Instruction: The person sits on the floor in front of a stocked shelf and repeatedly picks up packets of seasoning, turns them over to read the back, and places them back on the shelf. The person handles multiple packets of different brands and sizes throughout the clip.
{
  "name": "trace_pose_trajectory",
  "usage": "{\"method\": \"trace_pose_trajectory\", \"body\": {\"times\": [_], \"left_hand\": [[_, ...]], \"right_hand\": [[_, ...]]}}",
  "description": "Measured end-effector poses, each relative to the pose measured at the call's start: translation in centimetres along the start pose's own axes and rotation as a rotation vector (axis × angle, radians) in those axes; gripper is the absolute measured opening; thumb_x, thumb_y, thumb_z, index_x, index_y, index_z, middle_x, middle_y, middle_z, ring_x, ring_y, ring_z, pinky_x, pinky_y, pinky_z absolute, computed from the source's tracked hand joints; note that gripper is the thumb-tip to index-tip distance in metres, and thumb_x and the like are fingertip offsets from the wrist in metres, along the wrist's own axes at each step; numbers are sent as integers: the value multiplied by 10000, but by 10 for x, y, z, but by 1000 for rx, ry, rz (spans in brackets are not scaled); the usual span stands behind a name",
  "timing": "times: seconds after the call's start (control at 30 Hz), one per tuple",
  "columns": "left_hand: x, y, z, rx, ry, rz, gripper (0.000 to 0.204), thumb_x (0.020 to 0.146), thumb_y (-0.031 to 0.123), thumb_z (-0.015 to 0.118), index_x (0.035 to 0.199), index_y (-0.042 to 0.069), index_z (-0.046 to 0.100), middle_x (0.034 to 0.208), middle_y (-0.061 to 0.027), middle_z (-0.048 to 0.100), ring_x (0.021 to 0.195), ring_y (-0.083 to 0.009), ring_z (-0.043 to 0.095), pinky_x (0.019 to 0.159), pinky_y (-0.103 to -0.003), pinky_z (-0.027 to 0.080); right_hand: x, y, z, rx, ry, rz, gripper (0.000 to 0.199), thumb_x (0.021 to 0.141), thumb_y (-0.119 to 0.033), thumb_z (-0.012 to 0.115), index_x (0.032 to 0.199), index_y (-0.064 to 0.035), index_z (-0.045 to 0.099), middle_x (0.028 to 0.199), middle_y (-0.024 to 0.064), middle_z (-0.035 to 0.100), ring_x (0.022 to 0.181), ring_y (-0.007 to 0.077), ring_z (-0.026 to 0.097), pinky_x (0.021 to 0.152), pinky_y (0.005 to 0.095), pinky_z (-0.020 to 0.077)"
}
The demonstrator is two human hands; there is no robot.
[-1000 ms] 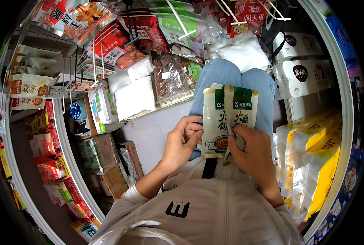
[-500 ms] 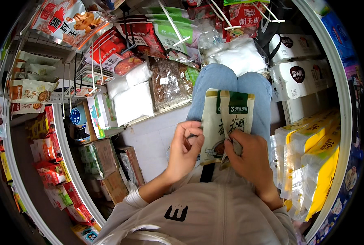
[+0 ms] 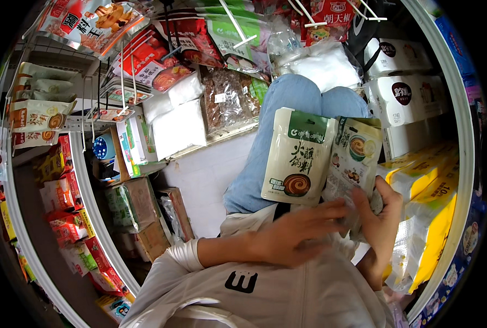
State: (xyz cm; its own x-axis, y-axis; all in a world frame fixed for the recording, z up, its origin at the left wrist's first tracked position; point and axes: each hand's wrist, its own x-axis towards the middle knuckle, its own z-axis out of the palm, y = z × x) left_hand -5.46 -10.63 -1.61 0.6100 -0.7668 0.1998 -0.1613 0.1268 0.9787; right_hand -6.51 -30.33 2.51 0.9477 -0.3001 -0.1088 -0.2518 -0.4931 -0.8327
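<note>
A cream dipping-sauce pouch (image 3: 297,153) with a green top band lies front up on my jeans-clad lap, a brown sauce bowl printed on it. Just right of it, a second sauce pouch (image 3: 355,156), tilted, shows its pale side with small food pictures. My right hand (image 3: 383,221) grips that second pouch at its lower right edge. Also within those fingers is a small grey, crumpled-looking thing (image 3: 376,201) I cannot make out. Across my body reaches my left hand (image 3: 303,232), motion-blurred, its fingers stretched toward the second pouch's lower end; whether they touch it is unclear.
Hooks with red and green seasoning bags (image 3: 243,41) hang ahead. White packs (image 3: 179,131) and a clear bag of brown dried goods (image 3: 229,104) lie below. Paper rolls (image 3: 399,101) and yellow-clear packages (image 3: 424,218) stack at right. Shelves with red packets (image 3: 71,227) and cartons (image 3: 145,218) are left.
The two overlapping pouches have come apart: one now lies on my lap, the other has moved right and turned in my right hand. My left hand has swung right across my body.
</note>
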Motion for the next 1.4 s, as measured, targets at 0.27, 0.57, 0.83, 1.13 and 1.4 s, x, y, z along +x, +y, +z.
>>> {"method": "trace_pose_trajectory", "body": {"times": [0.27, 0.57, 0.83, 1.13, 1.4], "left_hand": [[-32, -42, -68, 54, 819, -435, 154, 937, 20, 621, 1088, -13, 609, 967, -58, 650, 866, -110, 603, 800, -257, 496], [-29, -49, -66, 215, 602, -685, 129, 904, 39, 693, 1003, 11, 615, 813, 33, 607, 754, -34, 538, 684, -198, 450], [-32, -54, -60, 161, 648, -598, 89, 925, 22, 661, 980, 17, 592, 800, 28, 599, 736, -40, 536, 682, -198, 443], [-31, -50, -62, -75, 656, -617, 82, 966, 52, 613, 1033, 8, 595, 850, 3, 633, 756, -52, 564, 689, -210, 463], [-31, -44, -61, -126, 796, -510, 135, 981, 90, 598, 1061, -18, 609, 871, -30, 655, 758, -76, 590, 696, -224, 495]], "right_hand": [[-1, 21, -7, 107, 85, 26, 103, 804, 8, 698, 900, 34, 674, 640, 69, 603, 576, 87, 481, 559, 251, 409], [0, 23, -18, 27, -2, 97, 120, 833, -15, 692, 933, 50, 694, 686, 68, 663, 621, 64, 527, 581, 250, 441], [10, 55, -28, 369, -56, 242, 157, 856, -24, 694, 1001, 28, 726, 854, 28, 715, 768, 85, 600, 727, 246, 488], [7, -5, -17, 118, -161, 84, 129, 823, -55, 731, 930, 18, 724, 747, 101, 711, 644, 124, 628, 610, 272, 485], [24, 8, 14, -115, -150, 26, 158, 819, -154, 753, 878, -11, 718, 726, 187, 676, 595, 314, 637, 559, 352, 474]]}}
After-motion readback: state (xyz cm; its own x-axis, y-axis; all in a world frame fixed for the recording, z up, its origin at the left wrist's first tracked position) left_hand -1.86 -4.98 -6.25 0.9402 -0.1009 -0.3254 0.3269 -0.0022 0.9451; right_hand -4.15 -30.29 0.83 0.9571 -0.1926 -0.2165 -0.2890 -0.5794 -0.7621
